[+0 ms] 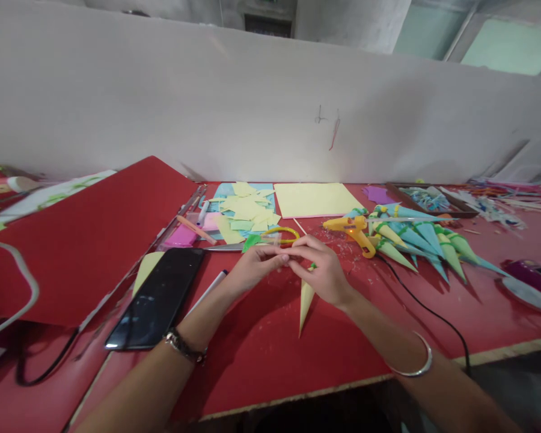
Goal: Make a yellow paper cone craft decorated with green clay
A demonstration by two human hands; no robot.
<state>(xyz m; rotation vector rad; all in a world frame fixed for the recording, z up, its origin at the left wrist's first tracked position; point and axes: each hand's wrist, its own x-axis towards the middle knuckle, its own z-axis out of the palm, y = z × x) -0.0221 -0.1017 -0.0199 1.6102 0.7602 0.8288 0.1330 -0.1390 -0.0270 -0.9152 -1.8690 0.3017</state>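
Head view: we find the left hand (258,266) and right hand (324,273) meeting, narrowly closed; contents we cannot tell. The yellow cone (306,300), just nearward, seems unfinished; banded cones (409,236) at right look done, far paper pieces (247,207) unused.

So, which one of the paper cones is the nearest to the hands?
The lone pale yellow cone at the right hand; the other cones lie bunched together by the glue gun.
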